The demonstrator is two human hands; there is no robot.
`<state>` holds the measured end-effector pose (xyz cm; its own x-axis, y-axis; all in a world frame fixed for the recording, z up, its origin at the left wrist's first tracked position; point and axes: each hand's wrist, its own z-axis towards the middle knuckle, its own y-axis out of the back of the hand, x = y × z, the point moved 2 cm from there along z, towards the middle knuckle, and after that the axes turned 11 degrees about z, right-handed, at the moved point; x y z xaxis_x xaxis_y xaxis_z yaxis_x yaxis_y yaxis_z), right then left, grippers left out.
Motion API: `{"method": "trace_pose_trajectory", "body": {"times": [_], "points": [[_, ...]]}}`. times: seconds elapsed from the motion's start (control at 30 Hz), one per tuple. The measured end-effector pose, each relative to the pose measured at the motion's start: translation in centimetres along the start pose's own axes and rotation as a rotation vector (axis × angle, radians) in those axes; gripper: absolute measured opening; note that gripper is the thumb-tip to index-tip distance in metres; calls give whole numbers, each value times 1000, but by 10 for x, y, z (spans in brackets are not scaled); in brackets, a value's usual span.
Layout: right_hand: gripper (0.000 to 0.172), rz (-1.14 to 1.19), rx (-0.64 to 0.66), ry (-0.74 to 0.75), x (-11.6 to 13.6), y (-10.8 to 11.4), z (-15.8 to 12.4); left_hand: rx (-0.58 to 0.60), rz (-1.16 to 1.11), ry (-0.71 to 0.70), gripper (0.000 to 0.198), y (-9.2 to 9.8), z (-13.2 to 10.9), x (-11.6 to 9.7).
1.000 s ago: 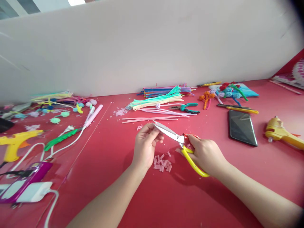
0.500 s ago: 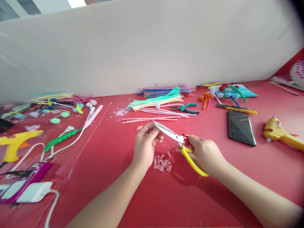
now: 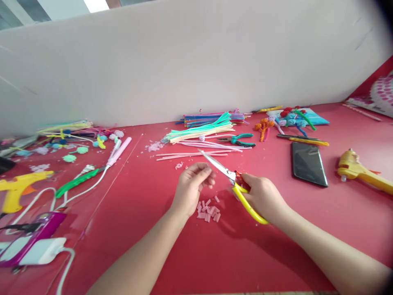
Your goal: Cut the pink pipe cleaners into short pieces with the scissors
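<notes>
My right hand [image 3: 264,196] grips a pair of scissors [image 3: 218,166] by its yellow handle [image 3: 250,207], with a bit of red showing near the pivot. Its blades point up and left, and they look closed together. Just left of the blades, my left hand [image 3: 193,184] has its thumb and fingers pinched together; whatever they hold is too small or hidden. Below and between both hands lies a small pile of short pink cut pieces [image 3: 208,212] on the red table [image 3: 196,258].
Pink pipe cleaners [image 3: 211,144], green-handled pliers [image 3: 242,139] and a mint bundle [image 3: 215,123] lie beyond my hands. Rightward are a black phone [image 3: 309,164] and a yellow glue gun [image 3: 360,170]. Another glue gun [image 3: 18,188], a green cutter [image 3: 76,184] and a purple power strip [image 3: 46,229] are left.
The scissor tips have come away from the left fingertips, rising slightly and tilting more upright. My left hand sits a little lower, its fingers still pinched. The view has shifted slightly.
</notes>
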<state>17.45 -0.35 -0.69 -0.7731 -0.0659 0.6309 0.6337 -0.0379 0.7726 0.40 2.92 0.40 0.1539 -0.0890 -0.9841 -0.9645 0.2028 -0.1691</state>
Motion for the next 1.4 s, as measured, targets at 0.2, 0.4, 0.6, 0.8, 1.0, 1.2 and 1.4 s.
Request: {"method": "trace_pose_trajectory", "body": {"times": [0.2, 0.4, 0.6, 0.8, 1.0, 1.2, 1.4], "points": [[26, 664, 191, -169, 7, 3, 0, 332, 186, 173, 18, -15, -9, 6], [21, 805, 228, -199, 14, 9, -4, 414, 284, 228, 23, -19, -15, 7], [17, 732, 203, -223, 13, 5, -5, 310, 404, 180, 20, -17, -20, 14], [20, 543, 158, -123, 7, 3, -3, 260, 428, 108, 15, -18, -16, 10], [31, 177, 107, -37, 2, 5, 1, -12, 164, -20, 11, -4, -3, 5], [32, -124, 60, 53, 6, 3, -3, -144, -20, -81, 11, 6, 3, 3], [34, -256, 38, 136, 5, 0, -4, -164, -55, -119, 9, 8, 4, 2]]}}
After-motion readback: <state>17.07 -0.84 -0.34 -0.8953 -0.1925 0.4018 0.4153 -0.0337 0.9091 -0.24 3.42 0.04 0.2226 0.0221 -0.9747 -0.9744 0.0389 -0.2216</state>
